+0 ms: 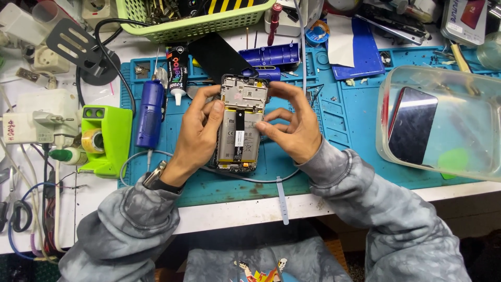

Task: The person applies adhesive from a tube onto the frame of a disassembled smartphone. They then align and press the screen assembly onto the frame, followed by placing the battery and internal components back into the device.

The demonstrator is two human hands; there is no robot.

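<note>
An opened smartphone (pixel 240 133) with its back cover off lies upright in my hands above a blue work mat (pixel 344 120). Its silver battery and a black flex strip down the middle are exposed. My left hand (pixel 195 133) grips the phone's left edge, thumb resting on the battery. My right hand (pixel 292 122) holds the right edge, fingertips near the upper metal shield and on the battery's right side. A black back cover (pixel 216 55) lies on the mat just beyond the phone.
A blue electric screwdriver (pixel 150 112) and a black glue tube (pixel 177 68) lie left of the phone. A green device (pixel 107 138) stands at the mat's left edge. A clear plastic tub (pixel 469 94) with a phone inside sits at right. A green basket (pixel 188 26) is behind.
</note>
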